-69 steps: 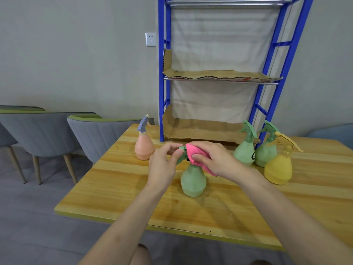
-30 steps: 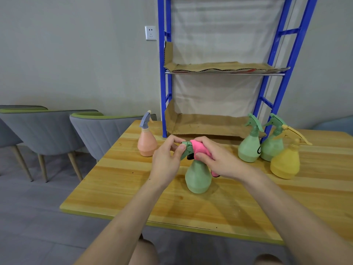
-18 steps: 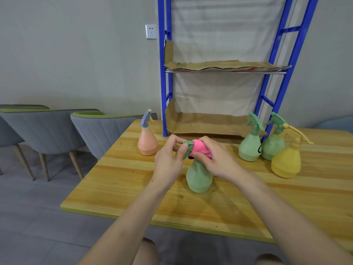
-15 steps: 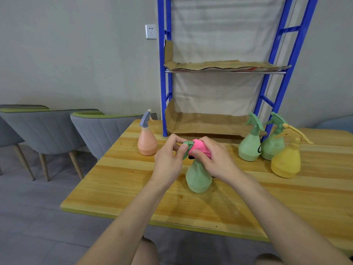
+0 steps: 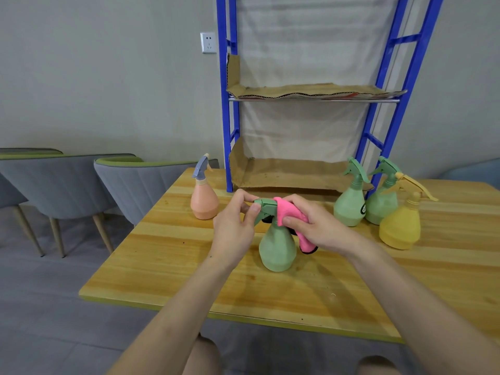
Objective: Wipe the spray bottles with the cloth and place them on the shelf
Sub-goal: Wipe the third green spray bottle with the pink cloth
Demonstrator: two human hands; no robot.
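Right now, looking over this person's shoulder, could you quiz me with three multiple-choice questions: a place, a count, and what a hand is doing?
1. Where is the orange bottle? A. on the upper shelf. B. on the table, left of the blue shelf frame. C. on the floor.
2. How many green bottles stand on the table? A. one. B. five. C. three.
3. What is the right hand doing? A. hanging idle. B. pressing a pink cloth on a sprayer head. C. pushing the table.
Answers: 1 B, it stands on the wood near the left post. 2 C, one being wiped, two by the right post. 3 B, its fingers curl round the cloth.
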